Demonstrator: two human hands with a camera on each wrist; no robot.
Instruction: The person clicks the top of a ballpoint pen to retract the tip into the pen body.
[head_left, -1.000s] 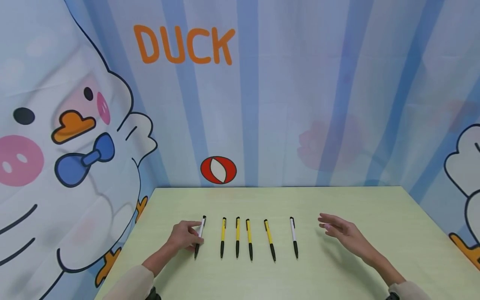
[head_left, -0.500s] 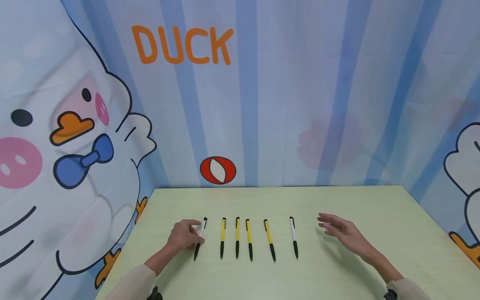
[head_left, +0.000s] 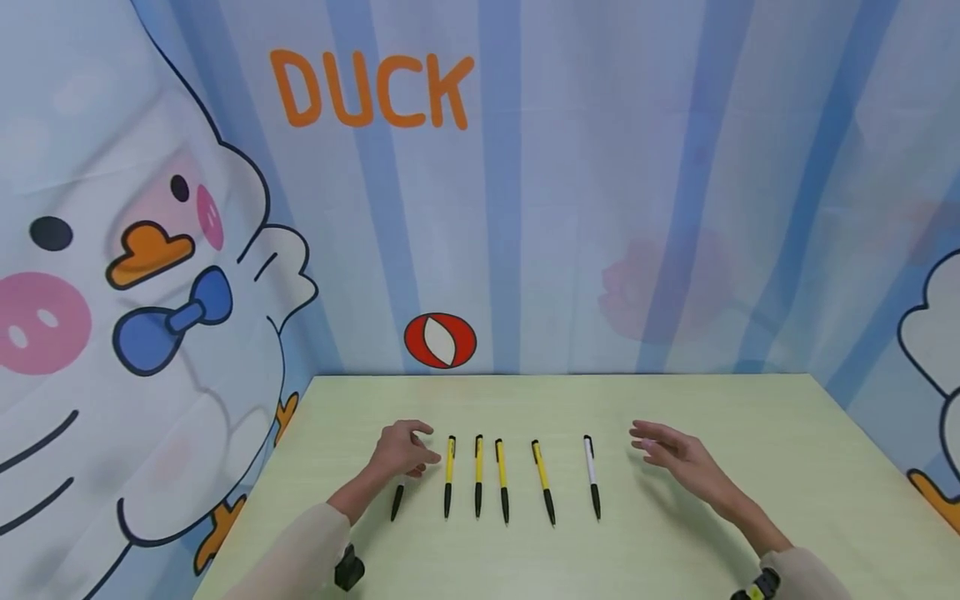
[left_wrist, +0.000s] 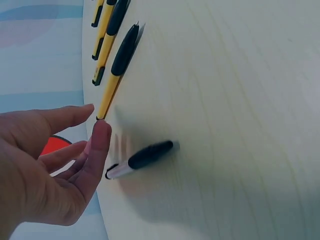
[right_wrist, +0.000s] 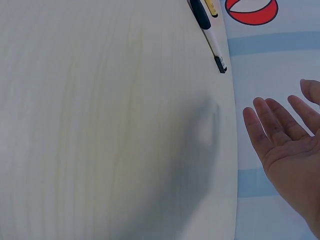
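Observation:
My left hand [head_left: 403,451] hovers over the upper part of the leftmost pen, a white one with a black grip [head_left: 397,502], partly hidden under it in the head view. In the left wrist view the fingers of the left hand [left_wrist: 60,165] are apart with nothing between them. Its thumb tip overlaps the end of the nearest yellow pen [left_wrist: 109,95], while the white pen [left_wrist: 145,159] lies on the table below. My right hand [head_left: 686,465] hangs above the table with loosely extended fingers, right of the other white pen [head_left: 590,458].
Several yellow pens with black grips, among them a slightly tilted one [head_left: 542,472], lie in a row between the two white pens on the pale wooden table [head_left: 637,558]. A blue cartoon cloth [head_left: 555,208] hangs behind the table and on the left.
My left hand has let go of the leftmost white pen and moved right, toward the first yellow pen. The white pen stays on the table. The right hand has barely moved.

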